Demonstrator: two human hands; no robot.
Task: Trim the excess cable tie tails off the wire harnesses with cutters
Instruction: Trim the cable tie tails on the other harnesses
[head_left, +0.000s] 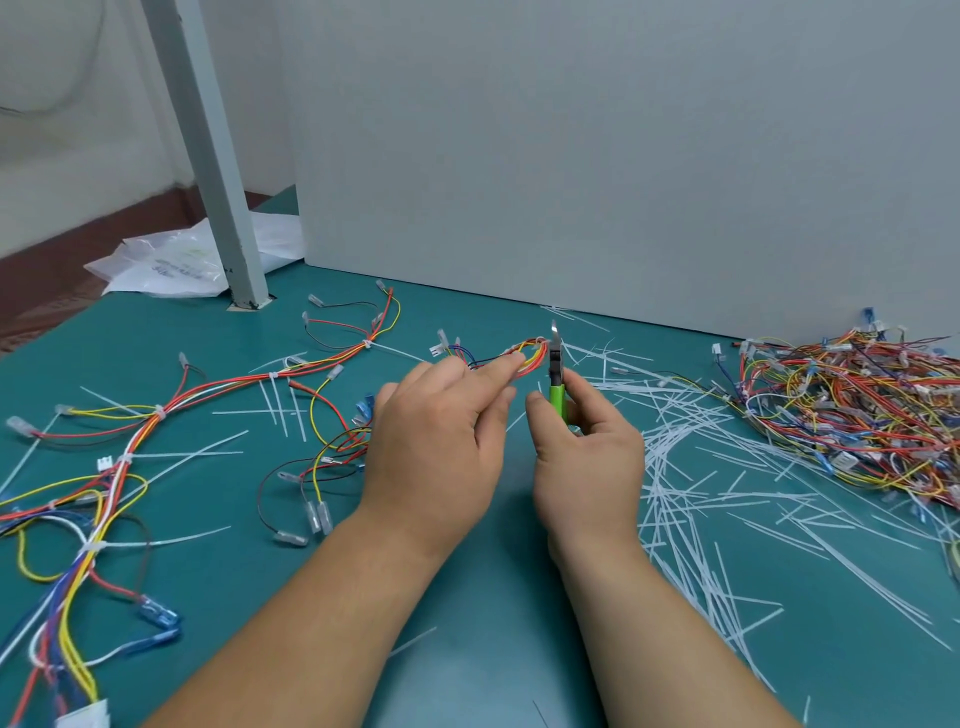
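Observation:
My left hand pinches a small wire harness of red, yellow and blue wires, held just above the teal table. My right hand grips green-handled cutters, held upright with the metal jaws beside the harness's looped end. Whether a tie tail sits between the jaws cannot be told. A long harness with white ties and uncut tails lies spread on the left.
Many cut white tie tails litter the table to the right. A tangled heap of harnesses lies at the far right. A grey post and plastic bags stand back left; a grey wall panel borders the rear.

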